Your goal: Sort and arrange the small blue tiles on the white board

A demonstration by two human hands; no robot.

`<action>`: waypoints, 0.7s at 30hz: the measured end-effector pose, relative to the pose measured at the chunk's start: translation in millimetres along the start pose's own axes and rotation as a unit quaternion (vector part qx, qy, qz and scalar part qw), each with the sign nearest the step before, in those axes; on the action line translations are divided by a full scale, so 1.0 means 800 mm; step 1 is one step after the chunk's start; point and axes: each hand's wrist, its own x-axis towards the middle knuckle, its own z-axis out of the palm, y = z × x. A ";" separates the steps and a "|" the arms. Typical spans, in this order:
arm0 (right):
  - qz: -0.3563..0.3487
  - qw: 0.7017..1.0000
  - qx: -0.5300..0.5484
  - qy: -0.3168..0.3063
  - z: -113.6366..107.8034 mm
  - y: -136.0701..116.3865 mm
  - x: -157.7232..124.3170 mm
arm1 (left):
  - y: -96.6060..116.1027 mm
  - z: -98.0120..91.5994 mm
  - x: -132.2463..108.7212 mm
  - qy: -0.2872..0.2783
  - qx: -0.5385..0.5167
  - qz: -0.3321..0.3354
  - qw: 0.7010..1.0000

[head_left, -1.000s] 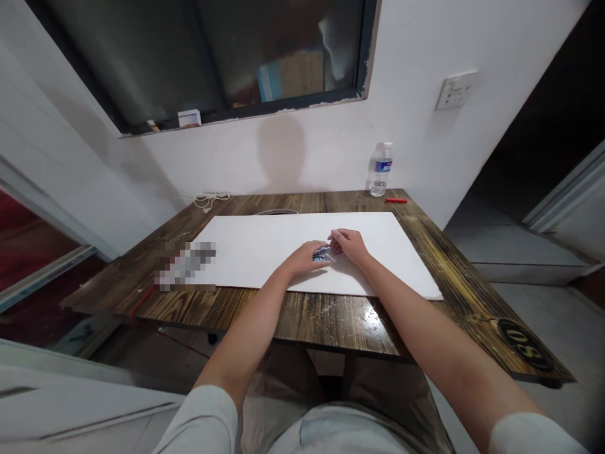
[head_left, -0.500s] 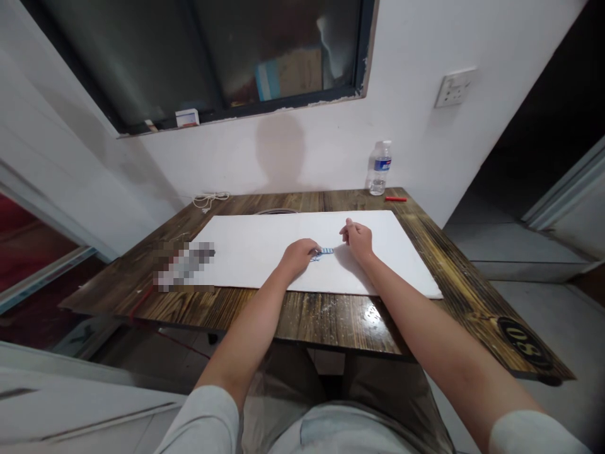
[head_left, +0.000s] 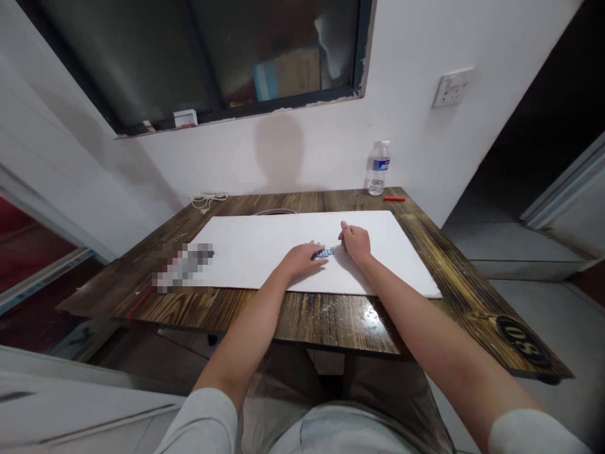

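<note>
On a white board (head_left: 246, 252) lies a small blue-and-white striped strip (head_left: 326, 253), possibly several narrow pieces side by side. Fingers of my left hand (head_left: 302, 260) close around the strip's left end, one side above it and the other below. Part of the strip is hidden under them. Just to the right, my right hand (head_left: 356, 242) rests over the board with its fingers curled in and the thumb raised. Whatever it may hold is hidden or too small to make out.
The board lies on a dark wooden table (head_left: 331, 321). At the back right stand a water bottle (head_left: 379, 167) and a red pen-like object (head_left: 394, 198). A white cable (head_left: 208, 199) lies at the back left. A blurred-out object (head_left: 186, 268) sits at the board's left end.
My left hand has shifted slightly right and spread over the strip, covering loose blue bits that showed below it. The strip is tilted a little more. My right hand has hardly moved.
</note>
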 end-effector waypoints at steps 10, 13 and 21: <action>0.029 0.996 0.073 0.044 0.002 0.009 0.009 | -0.009 0.008 0.006 0.020 -0.007 0.077 0.997; 0.024 0.997 0.068 0.040 0.002 0.009 0.008 | -0.011 0.007 0.006 0.077 -0.013 0.048 0.996; 0.025 0.997 0.065 0.032 -0.002 0.004 0.004 | -0.022 -0.006 0.002 0.204 -0.019 -0.135 0.970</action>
